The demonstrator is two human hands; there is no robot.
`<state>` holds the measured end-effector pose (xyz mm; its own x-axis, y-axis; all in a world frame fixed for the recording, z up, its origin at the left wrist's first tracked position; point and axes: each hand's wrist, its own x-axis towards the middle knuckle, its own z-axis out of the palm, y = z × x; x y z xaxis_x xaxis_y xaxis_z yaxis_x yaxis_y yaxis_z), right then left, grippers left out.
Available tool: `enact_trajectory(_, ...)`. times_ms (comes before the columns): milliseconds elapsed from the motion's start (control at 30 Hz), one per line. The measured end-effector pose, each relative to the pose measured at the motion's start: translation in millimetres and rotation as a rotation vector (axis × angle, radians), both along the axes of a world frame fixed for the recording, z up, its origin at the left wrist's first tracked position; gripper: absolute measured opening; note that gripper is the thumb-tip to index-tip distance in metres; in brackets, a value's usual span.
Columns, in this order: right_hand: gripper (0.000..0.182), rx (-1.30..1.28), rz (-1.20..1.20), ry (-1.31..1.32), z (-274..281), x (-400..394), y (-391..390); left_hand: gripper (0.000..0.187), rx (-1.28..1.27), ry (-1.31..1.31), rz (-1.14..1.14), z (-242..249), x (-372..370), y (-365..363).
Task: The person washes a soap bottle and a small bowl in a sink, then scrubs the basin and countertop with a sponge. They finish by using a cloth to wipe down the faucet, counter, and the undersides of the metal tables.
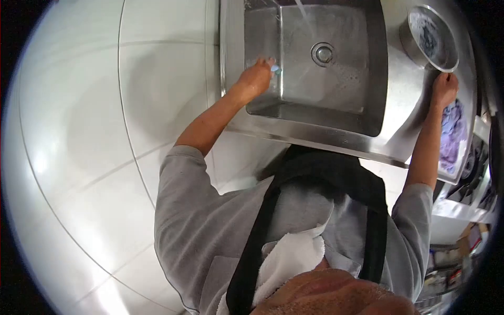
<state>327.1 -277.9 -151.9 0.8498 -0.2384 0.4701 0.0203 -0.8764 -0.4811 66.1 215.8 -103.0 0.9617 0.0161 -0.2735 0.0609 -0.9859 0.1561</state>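
My left hand (255, 79) reaches over the left side of a steel sink (336, 84), its fingers closed around a small light-blue and green item (275, 69) that may be a sponge; its kind is too small to tell. On the steel counter right of the sink, my right hand (445, 90) grips the near rim of a round metal pan (417, 44). Whitish suds and a dark patch show inside the pan, which looks tilted. A thin stream of water (304, 13) runs into the sink near its drain (323, 54).
A white tray (449, 177) with purple and blue cloth-like material (452, 134) sits beside my right forearm. The sink's front edge (315, 142) lies close to my dark apron (331, 163). White tiles (79, 131) spread to the left. Shelves with assorted items (446, 268) stand at lower right.
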Motion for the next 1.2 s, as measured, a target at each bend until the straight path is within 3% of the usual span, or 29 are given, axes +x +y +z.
enact_trajectory(100, 0.039, 0.033, -0.023, -0.022, -13, 5, -9, 0.035, 0.359, 0.259, -0.140, 21, 19, -1)
enact_trajectory(200, 0.042, 0.139, -0.111, 0.105, -10, 6, -8, 0.030, 0.373, 0.262, -0.553, 26, 53, 14)
enact_trajectory(300, 0.043, 0.152, -0.181, 0.031, -23, 10, -12, 0.018, 0.257, 0.387, -0.782, -3, 26, 17)
enact_trajectory(400, 0.048, 0.102, -0.144, 0.062, -36, 15, -27, 0.027, 0.234, 0.632, -0.730, 10, 5, -9)
enact_trajectory(467, 0.039, 0.227, -0.113, -0.021, -37, 18, -27, 0.030, 0.251, 0.706, -0.759, 13, 8, -23)
enact_trajectory(500, 0.036, 0.285, -0.097, -0.069, -34, 22, -25, 0.044, 0.479, 1.021, -0.713, 22, 35, -41)
enact_trajectory(533, 0.034, 0.341, -0.077, -0.116, -30, 24, -21, 0.038, 0.515, 0.948, -0.731, 11, 60, -22)
enact_trajectory(600, 0.032, 0.448, -0.022, -0.199, -27, 22, -10, 0.027, 0.437, 0.385, -0.740, -25, 159, 79)
enact_trajectory(633, 0.031, 0.468, -0.021, -0.203, -27, 18, -6, 0.023, 0.446, 0.311, -0.619, -29, 209, 107)
enact_trajectory(667, 0.030, 0.484, -0.018, -0.216, -25, 18, -5, 0.021, 0.474, 0.297, -0.552, -34, 234, 124)
enact_trajectory(700, 0.029, 0.502, -0.011, -0.230, -22, 18, -4, 0.021, 0.532, 0.305, -0.623, -46, 219, 126)
enact_trajectory(767, 0.028, 0.497, -0.014, -0.239, -18, 21, -3, 0.021, 0.665, 0.321, -0.760, -66, 152, 112)
enact_trajectory(800, 0.027, 0.471, -0.033, -0.233, -17, 20, -5, 0.021, 0.569, 0.338, -0.795, -86, 81, 97)
enact_trajectory(833, 0.026, 0.444, -0.048, -0.219, -18, 18, -5, 0.023, 0.537, 0.699, -0.779, -57, 35, 32)
enact_trajectory(900, 0.026, 0.441, -0.013, -0.210, -6, 15, 0, 0.026, 0.469, 0.920, -0.763, -40, 30, -6)
enact_trajectory(967, 0.025, 0.413, 0.010, -0.185, -4, 8, 5, 0.026, 0.409, 0.656, -0.785, -69, 91, 46)
enact_trajectory(1000, 0.024, 0.380, 0.007, -0.188, -4, 10, 3, 0.023, 0.248, 0.177, -0.974, -111, 144, 108)
enact_trajectory(1100, 0.023, 0.305, 0.022, -0.255, -12, 15, -4, 0.035, 0.554, 0.372, -0.523, -132, 263, 90)
enact_trajectory(1167, 0.022, 0.270, 0.015, -0.238, -9, 16, -5, 0.033, 0.761, 0.148, -0.663, -218, 225, 130)
enact_trajectory(1200, 0.022, 0.268, -0.006, -0.170, 4, 6, 1, 0.037, 0.741, 0.553, -0.575, -201, 183, 85)
